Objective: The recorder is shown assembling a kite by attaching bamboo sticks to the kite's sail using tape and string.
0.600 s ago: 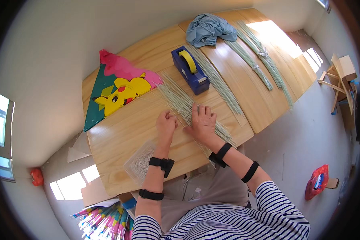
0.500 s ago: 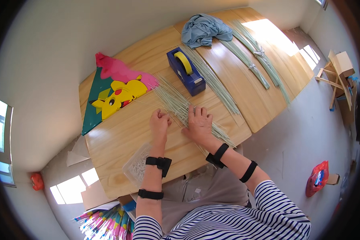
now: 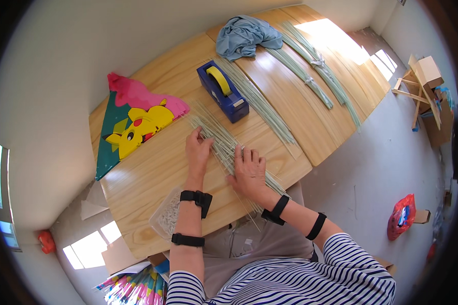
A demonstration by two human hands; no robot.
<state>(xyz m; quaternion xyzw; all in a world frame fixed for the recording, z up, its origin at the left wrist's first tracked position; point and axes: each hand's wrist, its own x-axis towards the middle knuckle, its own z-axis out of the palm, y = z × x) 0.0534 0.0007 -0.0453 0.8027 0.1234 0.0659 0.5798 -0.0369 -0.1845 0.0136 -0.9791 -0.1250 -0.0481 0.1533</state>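
A loose bundle of thin pale-green rods lies slantwise across the near part of the wooden table. My left hand is at the left side of the bundle, its thumb and fingers curled around a few thin rods. Just to the right, my right hand rests on the bundle, fingers stretched out over the rods. A few rods splay from beneath it toward the table's near edge. Beyond my left hand lies a folded sheet in pink, green and yellow, printed with a cartoon figure.
A blue tape dispenser with a yellow roll stands behind the bundle. More rods lie beside it, with tied bundles farther right. Grey-blue cloth is heaped at the back. A clear tub of small white pieces sits by my left forearm.
My left hand has moved forward to the rods, from a pinch held just short of them. My right hand stays on the bundle. The whole view has shifted slightly.
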